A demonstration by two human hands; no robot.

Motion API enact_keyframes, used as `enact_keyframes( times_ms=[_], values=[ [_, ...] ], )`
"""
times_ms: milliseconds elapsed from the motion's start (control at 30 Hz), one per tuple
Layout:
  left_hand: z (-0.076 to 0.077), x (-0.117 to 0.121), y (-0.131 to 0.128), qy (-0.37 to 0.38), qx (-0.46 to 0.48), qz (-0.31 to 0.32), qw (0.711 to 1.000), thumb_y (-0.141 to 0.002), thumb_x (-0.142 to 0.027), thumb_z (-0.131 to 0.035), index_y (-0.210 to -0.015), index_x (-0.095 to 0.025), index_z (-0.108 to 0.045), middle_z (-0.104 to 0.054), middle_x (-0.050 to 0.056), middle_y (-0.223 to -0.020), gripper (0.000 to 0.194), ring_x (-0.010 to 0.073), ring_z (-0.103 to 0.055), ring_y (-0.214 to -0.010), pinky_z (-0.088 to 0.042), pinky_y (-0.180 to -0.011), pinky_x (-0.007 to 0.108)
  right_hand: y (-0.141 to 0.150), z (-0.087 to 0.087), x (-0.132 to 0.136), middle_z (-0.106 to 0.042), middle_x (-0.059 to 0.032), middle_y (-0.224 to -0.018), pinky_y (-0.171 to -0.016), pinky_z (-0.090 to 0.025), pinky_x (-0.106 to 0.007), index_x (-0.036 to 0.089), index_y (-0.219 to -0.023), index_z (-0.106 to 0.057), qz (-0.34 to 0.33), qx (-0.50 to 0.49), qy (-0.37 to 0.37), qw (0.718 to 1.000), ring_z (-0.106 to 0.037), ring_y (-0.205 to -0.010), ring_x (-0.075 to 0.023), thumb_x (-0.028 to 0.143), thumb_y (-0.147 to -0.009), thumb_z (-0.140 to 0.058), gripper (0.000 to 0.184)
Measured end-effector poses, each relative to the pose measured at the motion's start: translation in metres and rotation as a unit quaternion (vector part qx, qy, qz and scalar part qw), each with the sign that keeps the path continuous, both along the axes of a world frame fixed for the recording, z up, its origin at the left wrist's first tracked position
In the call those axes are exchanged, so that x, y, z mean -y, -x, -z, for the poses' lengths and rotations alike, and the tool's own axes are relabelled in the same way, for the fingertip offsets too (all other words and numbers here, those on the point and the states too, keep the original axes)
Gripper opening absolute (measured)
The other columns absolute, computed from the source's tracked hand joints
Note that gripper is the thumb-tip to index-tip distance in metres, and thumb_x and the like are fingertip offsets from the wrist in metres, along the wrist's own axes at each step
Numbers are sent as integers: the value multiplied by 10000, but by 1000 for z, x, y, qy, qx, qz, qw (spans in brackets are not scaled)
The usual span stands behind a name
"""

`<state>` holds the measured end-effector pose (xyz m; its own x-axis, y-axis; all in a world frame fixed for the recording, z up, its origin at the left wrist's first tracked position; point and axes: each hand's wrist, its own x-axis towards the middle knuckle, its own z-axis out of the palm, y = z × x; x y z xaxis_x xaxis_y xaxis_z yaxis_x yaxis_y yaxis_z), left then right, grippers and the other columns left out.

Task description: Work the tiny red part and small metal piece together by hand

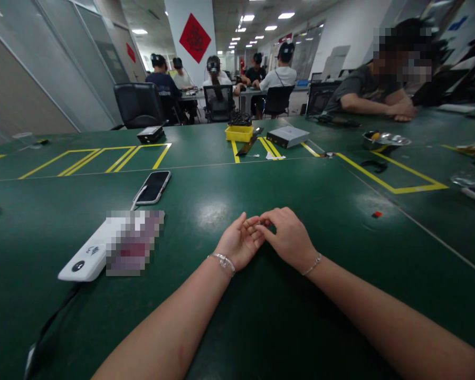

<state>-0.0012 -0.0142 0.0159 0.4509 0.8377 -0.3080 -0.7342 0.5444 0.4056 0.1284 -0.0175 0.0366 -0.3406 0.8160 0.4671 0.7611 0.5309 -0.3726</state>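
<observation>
My left hand [242, 241] rests palm up over the green table [229, 322], its fingers loosely stretched and slightly curled. Over those fingertips my right hand [288, 235] bends in from the right, thumb and index finger pinched together. A tiny dark object [260, 222] shows at the pinch, too small to name. Whether it also touches the left fingers, I cannot tell. Thin silver bracelets circle both wrists. To the left lie a white power bank [85, 258] with a cable and a phone [153, 187]. A small red-and-black piece [377, 215] lies off to the right.
Farther back stand a yellow bin [239, 134] with dark cables, a grey metal box [287, 136], a black device [151, 134] and a metal bowl [386, 141]. Yellow tape marks the tabletop. A person [364, 92] sits at the far right; several others sit in the background.
</observation>
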Motion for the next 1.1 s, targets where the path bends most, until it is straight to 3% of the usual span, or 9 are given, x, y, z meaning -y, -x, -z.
enact_keyframes(
  times_ms=[200, 300, 400, 500, 567, 733, 933, 1000, 1100],
  values=[
    [-1, 0, 2, 2, 12, 18, 1000, -812, -307, -374, -837, -88, -533, -582, 90, -813, 272, 130, -574, -761, -465, -713, 242, -15, -7, -7, -540, -59, -873, -746, -344, -336, 227, -956, -557, -9, 50, 0, 999, -455, -832, -193, 373, -767, -414, 279],
    [-3, 0, 4, 21, 10, 16, 1000, -797, -257, -399, -849, -84, -522, -566, 115, -921, 219, 183, -548, -908, -458, -776, 272, -62, -13, -21, -483, -88, -1050, -834, -295, -363, 196, -1071, -486, 101, 103, -14, 989, -402, -991, -224, 349, -783, -370, 346],
    [-4, 0, 5, 33, 5, 9, 999, -768, -155, -412, -865, -83, -508, -552, 117, -968, 155, 196, -530, -956, -469, -779, 263, -129, -8, -37, -373, -159, -1180, -873, -234, -416, 126, -1130, -430, 257, 178, 2, 950, -289, -1106, -294, 352, -771, -377, 428],
    [-5, 0, 5, 30, -7, 7, 1000, -733, -73, -415, -890, -87, -498, -548, 117, -987, 177, 190, -530, -966, -482, -770, 248, -185, 4, -47, -354, -206, -1185, -848, -234, -455, 92, -1152, -393, 356, 210, 83, 907, -266, -1115, -340, 350, -774, -361, 459],
    [-5, 1, 5, 20, -12, 8, 1000, -708, -26, -411, -900, -91, -494, -547, 113, -1000, 220, 187, -527, -975, -481, -780, 240, -205, 10, -49, -408, -205, -1133, -806, -278, -439, 98, -1126, -415, 374, 218, 143, 890, -336, -1065, -330, 321, -788, -322, 416],
    [-6, 2, 5, 12, -27, 4, 1000, -683, 31, -402, -926, -94, -486, -545, 108, -1025, 286, 181, -524, -986, -480, -787, 217, -205, 11, -52, -541, -172, -916, -680, -357, -366, 110, -909, -564, 358, 262, 224, 868, -486, -862, -270, 161, -741, -347, 280],
    [-4, 1, 5, 6, -17, 1, 1000, -706, 35, -402, -945, -88, -481, -543, 112, -1033, 280, 189, -517, -996, -489, -778, 223, -193, 2, -51, -566, -158, -878, -669, -378, -378, 116, -813, -611, 381, 230, 211, 870, -514, -842, -272, 108, -679, -407, 244],
    [-3, 1, 5, 0, -19, 4, 1000, -714, 30, -410, -937, -89, -484, -542, 110, -1038, 264, 186, -516, -997, -487, -781, 218, -181, -1, -49, -575, -131, -869, -710, -378, -400, 134, -792, -614, 359, 169, 195, 897, -516, -849, -266, 148, -679, -437, 211],
    [-3, 3, 5, -15, -31, 17, 999, -719, 9, -449, -942, -100, -483, -539, 102, -1050, 251, 170, -531, -973, -485, -764, 195, -147, -4, -43, -594, -78, -830, -754, -391, -409, 160, -806, -601, 278, -61, 216, 934, -531, -834, -232, 216, -669, -489, 185]
  ],
)
